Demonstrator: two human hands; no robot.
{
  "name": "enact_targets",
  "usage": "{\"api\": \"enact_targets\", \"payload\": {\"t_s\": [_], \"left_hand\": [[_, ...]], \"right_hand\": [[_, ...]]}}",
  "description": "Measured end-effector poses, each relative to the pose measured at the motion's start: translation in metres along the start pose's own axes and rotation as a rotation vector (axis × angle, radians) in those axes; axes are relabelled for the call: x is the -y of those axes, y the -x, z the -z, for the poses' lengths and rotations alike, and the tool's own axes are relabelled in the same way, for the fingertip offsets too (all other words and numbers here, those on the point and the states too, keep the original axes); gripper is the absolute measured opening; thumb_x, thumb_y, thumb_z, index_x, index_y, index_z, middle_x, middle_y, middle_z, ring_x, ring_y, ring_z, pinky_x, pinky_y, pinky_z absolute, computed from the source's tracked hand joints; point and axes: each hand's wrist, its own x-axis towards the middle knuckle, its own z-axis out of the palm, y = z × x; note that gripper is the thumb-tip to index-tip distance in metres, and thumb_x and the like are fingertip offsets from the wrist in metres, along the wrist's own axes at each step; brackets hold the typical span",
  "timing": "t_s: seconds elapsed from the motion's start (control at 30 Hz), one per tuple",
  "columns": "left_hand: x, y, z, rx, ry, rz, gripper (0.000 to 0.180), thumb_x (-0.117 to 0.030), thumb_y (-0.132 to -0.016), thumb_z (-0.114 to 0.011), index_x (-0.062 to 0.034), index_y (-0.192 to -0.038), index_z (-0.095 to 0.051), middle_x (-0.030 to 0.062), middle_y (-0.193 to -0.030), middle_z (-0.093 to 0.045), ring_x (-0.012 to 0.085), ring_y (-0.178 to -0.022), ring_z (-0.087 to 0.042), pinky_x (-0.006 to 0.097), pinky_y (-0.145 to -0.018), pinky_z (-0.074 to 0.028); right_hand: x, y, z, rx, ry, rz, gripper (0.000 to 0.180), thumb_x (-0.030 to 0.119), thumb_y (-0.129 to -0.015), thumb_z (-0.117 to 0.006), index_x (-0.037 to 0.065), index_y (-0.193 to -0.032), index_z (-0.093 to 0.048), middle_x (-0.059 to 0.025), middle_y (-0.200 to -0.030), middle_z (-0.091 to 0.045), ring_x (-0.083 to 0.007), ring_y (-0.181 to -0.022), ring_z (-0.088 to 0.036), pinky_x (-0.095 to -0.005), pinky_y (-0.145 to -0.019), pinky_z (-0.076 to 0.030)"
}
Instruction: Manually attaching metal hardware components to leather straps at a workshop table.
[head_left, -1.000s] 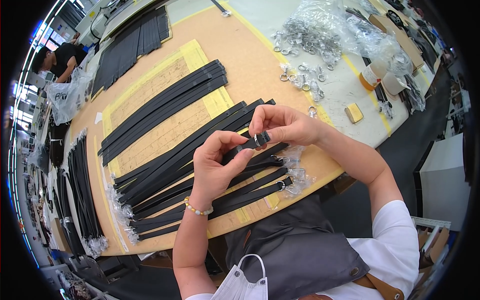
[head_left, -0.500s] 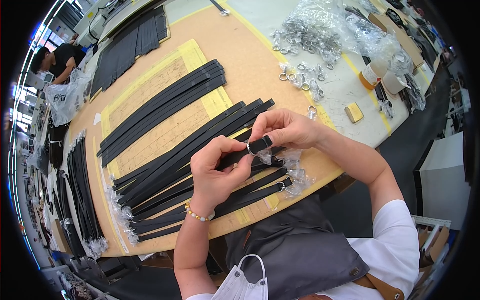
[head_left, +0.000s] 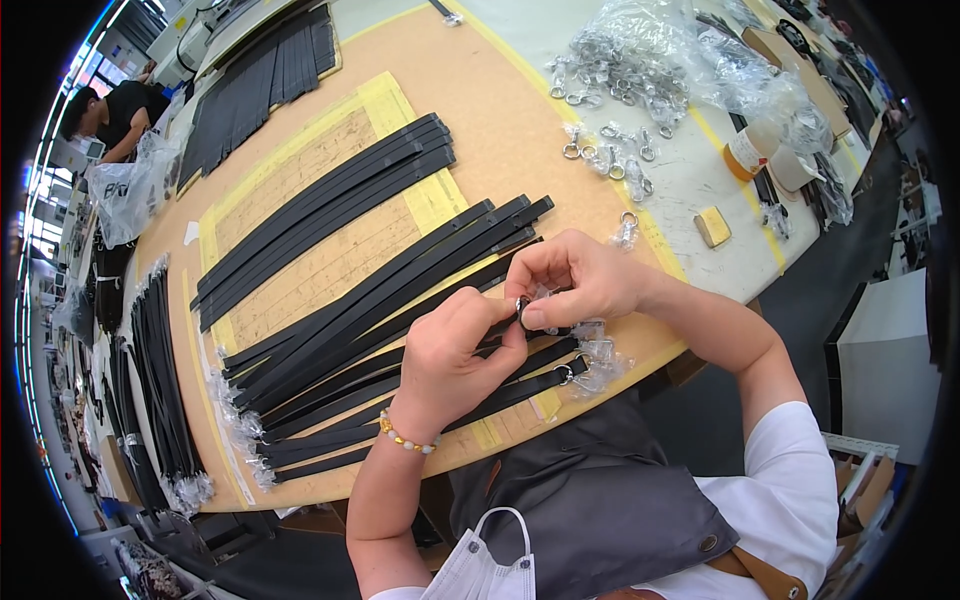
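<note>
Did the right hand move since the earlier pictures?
Yes. The right hand moved a little toward the person's body, away from the far tips of the black straps lying on the table.

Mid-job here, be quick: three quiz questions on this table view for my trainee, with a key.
1. Fill the gap: The left hand and the right hand meet at a black ____ pinched in the fingers.

2. Which wrist wears the beaded bracelet?
A) the right
B) the left

3. True or false: The yellow block is touching the orange jar.

Key:
1. strap
2. B
3. False; the yellow block sits apart from the orange jar.
</note>
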Motion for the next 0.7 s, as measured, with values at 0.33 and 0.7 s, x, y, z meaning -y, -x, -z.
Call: {"api": "enact_targets", "payload": {"t_s": [0.33,0.7], "left_hand": [[0.001,-0.004,-0.009,0.037,-0.06,0.134,0.028,-0.004,-0.071,-0.081,-0.0028,-0.096,-0.067,0.0086,-0.084,-0.071,0.0177,-0.074,-0.07,0.027,-0.065,-0.055],[0.003,-0.006,-0.003,0.094,-0.007,0.248,0.026,-0.005,-0.072,-0.081,-0.002,-0.091,-0.063,0.0068,-0.078,-0.069,0.0116,-0.07,-0.067,0.025,-0.063,-0.054]], "right_hand": [[-0.005,0.0,-0.009,-0.206,0.334,0.013,0.015,0.013,-0.088,-0.071,-0.001,-0.093,-0.068,0.0024,-0.082,-0.065,-0.002,-0.074,-0.055,-0.0211,-0.064,-0.044],[-0.007,-0.002,-0.005,-0.154,0.204,-0.026,0.025,0.026,-0.091,-0.072,0.002,-0.09,-0.069,0.0025,-0.074,-0.062,-0.0043,-0.067,-0.053,-0.0243,-0.059,-0.042]]}}
